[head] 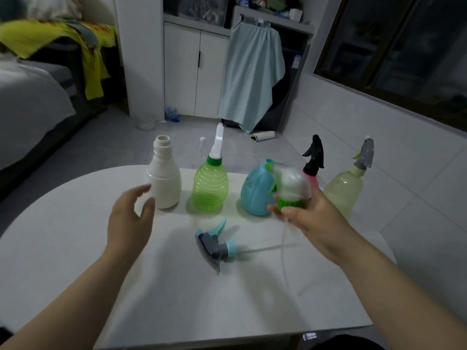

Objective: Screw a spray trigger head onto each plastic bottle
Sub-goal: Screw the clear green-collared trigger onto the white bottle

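White table (75,286) under 2 hands — 5 bottles, grey tiled floor (252,152) beyond

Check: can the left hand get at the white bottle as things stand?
Probably yes. The left hand is open, holds nothing and sits just beside the white bottle, fingertips close to its side, with nothing between them. The green bottle stands apart on the far side, leaving room for a grip.

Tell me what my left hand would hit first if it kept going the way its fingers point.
Probably the white bottle: the left hand is open with fingers aimed at its lower body, nothing visible between them.
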Demonstrator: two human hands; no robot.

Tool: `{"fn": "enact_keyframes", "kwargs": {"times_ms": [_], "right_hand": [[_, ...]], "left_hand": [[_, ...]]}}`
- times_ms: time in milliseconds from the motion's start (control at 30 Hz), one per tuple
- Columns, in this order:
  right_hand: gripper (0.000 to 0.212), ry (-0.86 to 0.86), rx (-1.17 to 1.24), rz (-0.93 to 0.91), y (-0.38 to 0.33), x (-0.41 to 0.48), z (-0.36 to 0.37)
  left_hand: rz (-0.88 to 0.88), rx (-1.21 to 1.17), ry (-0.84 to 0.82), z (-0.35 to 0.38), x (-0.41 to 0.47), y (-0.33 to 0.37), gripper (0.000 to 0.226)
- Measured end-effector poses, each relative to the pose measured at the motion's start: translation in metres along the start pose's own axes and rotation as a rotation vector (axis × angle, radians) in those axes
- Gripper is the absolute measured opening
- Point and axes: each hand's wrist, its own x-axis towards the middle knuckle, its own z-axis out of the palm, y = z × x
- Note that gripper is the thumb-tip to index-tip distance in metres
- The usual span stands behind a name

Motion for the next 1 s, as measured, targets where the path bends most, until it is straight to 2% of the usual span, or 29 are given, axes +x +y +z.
{"fn": "enact_keyframes", "kwargs": {"times_ms": [133, 233, 300, 367, 433, 567, 700, 833, 1000], "right_hand": [[0.04, -0.013, 0.179, 0.007, -0.007, 0.009, 0.006], [0.034, -0.003, 0.287, -0.002, -0.005, 0.015, 0.01], [0.025, 0.005, 0.335, -0.014, -0.005, 0.017, 0.012], [0.025, 0.016, 0.356, -0.008, -0.004, 0.019, 0.012], [0.029, 0.041, 0.351, -0.003, -0.003, 0.022, 0.012], [0.024, 0.107, 0.29, 0.023, -0.003, 0.026, 0.014], [0.024, 0.116, 0.351, 0.032, -0.009, 0.03, 0.014], [0.021, 0.126, 0.461, -0.02, -0.022, 0.033, 0.02], [0.018, 0.126, 0.458, -0.059, -0.047, 0.03, 0.029]], "left_hand": [[0.01, -0.05, 0.053, 0.007, 0.043, 0.013, 0.055], [-0.008, -0.087, -0.004, 0.015, 0.071, 0.021, 0.076], [-0.037, -0.128, -0.062, 0.021, 0.083, 0.023, 0.082], [-0.072, -0.129, -0.104, 0.025, 0.089, 0.023, 0.084], [-0.076, -0.108, -0.105, 0.028, 0.091, 0.022, 0.078], [-0.017, -0.098, -0.051, 0.024, 0.082, 0.022, 0.052], [0.05, -0.09, -0.1, 0.006, 0.059, 0.026, 0.036], [0.126, -0.121, -0.181, -0.018, 0.024, 0.03, 0.034], [0.14, -0.17, -0.244, -0.037, -0.012, 0.024, 0.04]]}}
